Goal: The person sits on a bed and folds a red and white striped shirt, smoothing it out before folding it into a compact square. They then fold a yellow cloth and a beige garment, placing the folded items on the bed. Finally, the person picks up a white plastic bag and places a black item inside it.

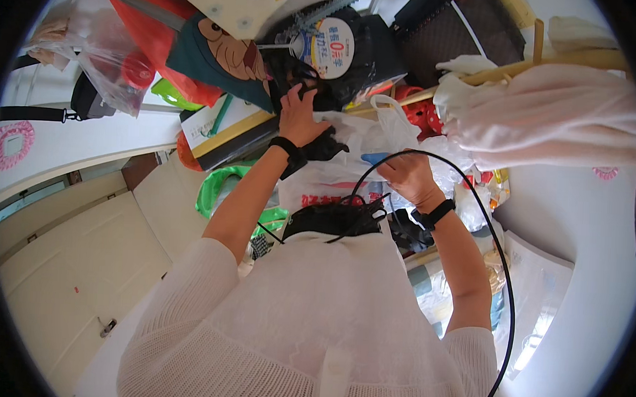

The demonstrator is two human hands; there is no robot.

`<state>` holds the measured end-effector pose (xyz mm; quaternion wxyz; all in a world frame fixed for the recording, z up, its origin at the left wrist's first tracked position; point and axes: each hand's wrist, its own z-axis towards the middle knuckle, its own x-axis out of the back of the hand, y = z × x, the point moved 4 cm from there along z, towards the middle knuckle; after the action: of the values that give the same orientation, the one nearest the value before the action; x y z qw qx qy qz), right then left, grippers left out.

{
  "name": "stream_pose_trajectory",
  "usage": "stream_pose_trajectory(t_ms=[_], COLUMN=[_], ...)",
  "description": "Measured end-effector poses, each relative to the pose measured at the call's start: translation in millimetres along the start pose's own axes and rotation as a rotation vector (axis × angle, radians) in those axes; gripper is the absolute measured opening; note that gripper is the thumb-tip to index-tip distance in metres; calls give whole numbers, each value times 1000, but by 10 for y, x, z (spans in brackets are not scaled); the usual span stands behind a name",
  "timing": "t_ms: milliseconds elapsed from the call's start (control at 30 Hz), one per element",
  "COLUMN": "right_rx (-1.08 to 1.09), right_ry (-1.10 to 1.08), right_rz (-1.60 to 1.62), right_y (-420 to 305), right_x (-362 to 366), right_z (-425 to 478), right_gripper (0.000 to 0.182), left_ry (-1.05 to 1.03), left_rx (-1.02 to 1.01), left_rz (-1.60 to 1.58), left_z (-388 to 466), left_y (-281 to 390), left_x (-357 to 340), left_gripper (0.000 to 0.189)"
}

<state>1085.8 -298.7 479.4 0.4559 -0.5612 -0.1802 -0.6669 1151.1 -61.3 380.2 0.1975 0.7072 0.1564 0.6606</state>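
Observation:
My left hand (299, 115) reaches onto a black plastic bag (375, 41), its fingers spread and the thumb held apart. Crumpled black plastic (325, 144) shows below the thumb; whether the hand grips it is hard to see. My right hand (409, 176) is closed, with a small blue item (374, 158) at its fingertips, mostly covered by the fingers. Beneath and between both hands lies a white plastic bag (318, 182) with red printing. Its looped handle (393, 114) stands up behind my right hand.
A black cable (499, 243) arcs past my right arm. At the left are a cartoon-face bag (223, 56), a white box (215, 125) and a green bag (212, 191). Pale pink cloth (550, 118) hangs over a wooden rail (574, 56) at right. A round printed fan (332, 47) lies on the black bag.

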Motion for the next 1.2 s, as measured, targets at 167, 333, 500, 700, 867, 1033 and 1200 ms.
stream_pose_trajectory(t_ms=[167, 333, 500, 700, 867, 1033, 1200], right_rx=[-37, -62, -228, -611, -952, -1118, -1503], right_ry=[-40, -58, -219, -285, -160, 301, 804], right_rz=[-80, -51, -65, -21, 76, 261, 380], right_y=[-265, -395, -426, -649, -783, -883, -633], right_x=[90, 123, 68, -228, -193, 267, 297], right_z=[-392, -900, -1790, -3254, -3859, -4399, -5516], right_gripper=[18, 16, 14, 15, 37, 46, 21], left_ry=[-246, -169, -306, -293, -448, -594, -654], left_rx=[54, 15, 230, -68, -206, -313, -296], left_rz=[-104, -336, -1782, -1781, -1337, -1150, -1121], left_z=[-539, -593, -573, -944, -1641, -2103, -2247], left_y=[-301, -14, 841, 1835, 2598, 2926, 3156], left_x=[-367, -492, -203, 316, 228, 49, -25], left_gripper=[45, 22, 8, 10, 44, 58, 67])
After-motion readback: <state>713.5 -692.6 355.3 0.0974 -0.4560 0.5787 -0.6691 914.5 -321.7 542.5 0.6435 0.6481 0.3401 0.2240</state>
